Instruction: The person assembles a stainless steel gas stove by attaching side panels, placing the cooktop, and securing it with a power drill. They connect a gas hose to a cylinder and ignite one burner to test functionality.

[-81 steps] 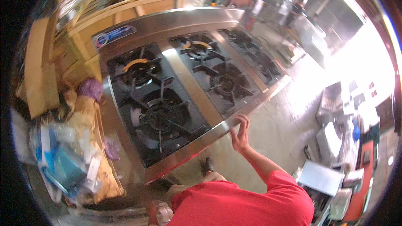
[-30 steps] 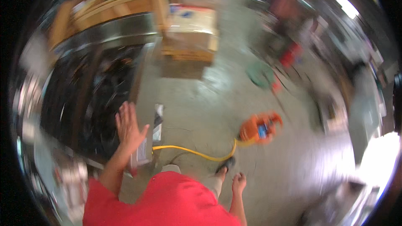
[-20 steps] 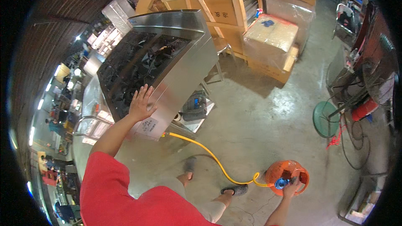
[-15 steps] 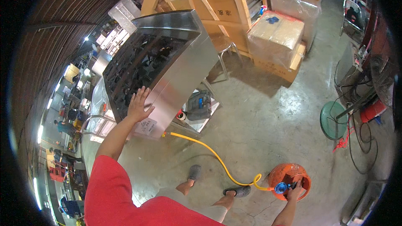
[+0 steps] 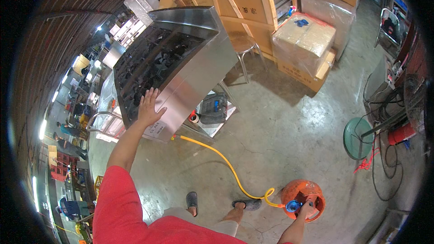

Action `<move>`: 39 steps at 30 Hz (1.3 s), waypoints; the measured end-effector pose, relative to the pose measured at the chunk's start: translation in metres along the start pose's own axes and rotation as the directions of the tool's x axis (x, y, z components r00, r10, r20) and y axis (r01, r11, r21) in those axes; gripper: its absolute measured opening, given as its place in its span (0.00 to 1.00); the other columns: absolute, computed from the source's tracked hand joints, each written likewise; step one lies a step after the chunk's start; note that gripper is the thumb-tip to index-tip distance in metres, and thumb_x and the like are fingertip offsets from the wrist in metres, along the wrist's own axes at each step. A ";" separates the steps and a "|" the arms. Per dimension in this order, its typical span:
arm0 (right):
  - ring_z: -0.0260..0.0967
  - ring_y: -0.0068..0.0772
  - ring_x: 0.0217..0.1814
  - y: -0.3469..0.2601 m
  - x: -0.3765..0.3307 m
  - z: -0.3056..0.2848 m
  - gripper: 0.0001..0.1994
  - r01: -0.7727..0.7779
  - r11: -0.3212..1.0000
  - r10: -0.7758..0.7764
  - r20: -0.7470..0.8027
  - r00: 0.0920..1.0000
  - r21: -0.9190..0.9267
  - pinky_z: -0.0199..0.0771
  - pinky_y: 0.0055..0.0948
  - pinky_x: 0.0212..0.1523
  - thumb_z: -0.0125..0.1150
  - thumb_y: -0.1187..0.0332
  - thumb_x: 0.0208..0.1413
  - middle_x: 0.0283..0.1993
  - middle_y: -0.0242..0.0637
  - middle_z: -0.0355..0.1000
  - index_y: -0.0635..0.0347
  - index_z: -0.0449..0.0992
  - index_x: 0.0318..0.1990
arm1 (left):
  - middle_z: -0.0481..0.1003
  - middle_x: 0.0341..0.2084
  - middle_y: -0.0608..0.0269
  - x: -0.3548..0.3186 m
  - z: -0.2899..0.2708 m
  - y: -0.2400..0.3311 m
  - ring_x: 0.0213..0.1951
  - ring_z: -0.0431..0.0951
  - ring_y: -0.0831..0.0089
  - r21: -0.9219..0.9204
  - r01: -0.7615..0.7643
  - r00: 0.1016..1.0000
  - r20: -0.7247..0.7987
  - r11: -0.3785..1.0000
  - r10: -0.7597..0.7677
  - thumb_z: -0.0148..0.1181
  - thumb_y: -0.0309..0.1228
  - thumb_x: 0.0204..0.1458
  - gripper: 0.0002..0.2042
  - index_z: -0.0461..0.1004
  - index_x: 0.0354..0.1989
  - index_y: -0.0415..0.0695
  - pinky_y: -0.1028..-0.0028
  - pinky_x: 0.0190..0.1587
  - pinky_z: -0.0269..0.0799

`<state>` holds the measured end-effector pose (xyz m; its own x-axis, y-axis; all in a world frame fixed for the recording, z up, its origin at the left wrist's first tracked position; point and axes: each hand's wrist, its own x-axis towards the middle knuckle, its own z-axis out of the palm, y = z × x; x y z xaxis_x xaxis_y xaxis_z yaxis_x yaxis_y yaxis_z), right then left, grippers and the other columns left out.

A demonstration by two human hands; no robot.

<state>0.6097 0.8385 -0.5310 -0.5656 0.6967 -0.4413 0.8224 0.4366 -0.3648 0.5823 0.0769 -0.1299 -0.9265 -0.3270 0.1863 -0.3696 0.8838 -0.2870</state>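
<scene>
My left hand (image 5: 150,107) lies flat, fingers stretched out, on the near edge of a stainless-steel gas range (image 5: 194,70) with dark burner grates (image 5: 158,58) on top. From the range's lower corner a yellow gas hose (image 5: 233,168) runs down, loops once and ends at a blue regulator (image 5: 293,206). That regulator sits on an orange gas cylinder (image 5: 302,186) on the floor. My right hand (image 5: 309,209) reaches inside the cylinder's collar, closed around the valve beside the regulator; the fingertips are partly hidden.
A black tool case (image 5: 213,108) lies under the range, near a metal stool (image 5: 242,44). Behind stand a wooden crate (image 5: 235,11) and a wrapped carton (image 5: 304,33). At right are a green round base (image 5: 358,137) and loose black cables (image 5: 394,171). Several people work far left.
My view has shifted, and the cylinder appears further left. My left foot has stepped back toward me. Both hands keep their places on the range and at the valve.
</scene>
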 end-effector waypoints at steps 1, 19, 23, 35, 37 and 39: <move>0.75 0.58 0.45 0.004 0.002 0.000 0.28 0.000 1.000 0.001 0.034 0.999 -0.021 0.75 0.52 0.49 0.65 0.47 0.54 0.44 0.55 0.77 0.65 0.77 0.50 | 0.48 0.73 0.50 0.000 0.001 0.000 0.73 0.47 0.51 -0.006 -0.009 1.000 0.006 1.000 0.009 0.60 0.56 0.50 0.46 0.47 0.74 0.51 0.50 0.72 0.41; 0.76 0.50 0.50 0.012 0.004 -0.001 0.27 0.365 0.855 -0.321 0.178 0.930 -0.369 0.74 0.45 0.51 0.63 0.53 0.56 0.48 0.54 0.77 0.70 0.74 0.52 | 0.48 0.72 0.50 -0.001 -0.003 0.002 0.73 0.47 0.52 -0.012 0.001 1.000 0.012 1.000 0.000 0.62 0.56 0.48 0.47 0.46 0.73 0.50 0.51 0.72 0.41; 0.77 0.48 0.51 0.019 0.006 0.000 0.28 0.421 0.832 -0.323 0.302 0.897 -0.362 0.73 0.44 0.53 0.62 0.50 0.56 0.48 0.53 0.78 0.70 0.76 0.51 | 0.48 0.72 0.49 -0.001 -0.005 0.002 0.73 0.47 0.51 -0.014 -0.012 1.000 0.022 1.000 0.012 0.62 0.56 0.47 0.48 0.47 0.73 0.49 0.51 0.72 0.41; 0.79 0.53 0.36 0.004 -0.037 0.003 0.29 0.145 0.903 -0.163 -0.010 0.987 -0.405 0.78 0.49 0.35 0.54 0.49 0.63 0.34 0.52 0.78 0.70 0.61 0.57 | 0.46 0.73 0.48 0.003 -0.009 0.003 0.73 0.48 0.48 -0.017 -0.017 0.998 0.058 1.000 0.018 0.66 0.51 0.44 0.50 0.45 0.74 0.48 0.48 0.71 0.42; 0.79 0.54 0.36 0.002 -0.037 0.001 0.29 0.151 0.908 -0.165 -0.002 0.986 -0.390 0.78 0.49 0.36 0.54 0.49 0.63 0.34 0.52 0.78 0.71 0.63 0.55 | 0.46 0.73 0.48 0.001 -0.011 0.003 0.73 0.47 0.48 -0.016 -0.016 0.997 0.069 1.000 0.017 0.66 0.51 0.45 0.50 0.45 0.74 0.47 0.48 0.71 0.42; 0.78 0.54 0.36 0.002 -0.035 0.000 0.28 0.142 0.913 -0.154 0.000 0.988 -0.383 0.78 0.49 0.36 0.54 0.49 0.63 0.33 0.53 0.78 0.71 0.65 0.52 | 0.46 0.73 0.47 0.002 -0.013 0.003 0.72 0.47 0.48 -0.021 -0.023 0.997 0.078 1.000 0.024 0.66 0.51 0.45 0.50 0.44 0.74 0.46 0.49 0.71 0.42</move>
<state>0.6310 0.8145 -0.5163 -0.6852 0.6215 -0.3798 0.6940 0.7153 -0.0815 0.5805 0.0834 -0.1180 -0.9379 -0.3306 0.1051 -0.3468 0.8978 -0.2715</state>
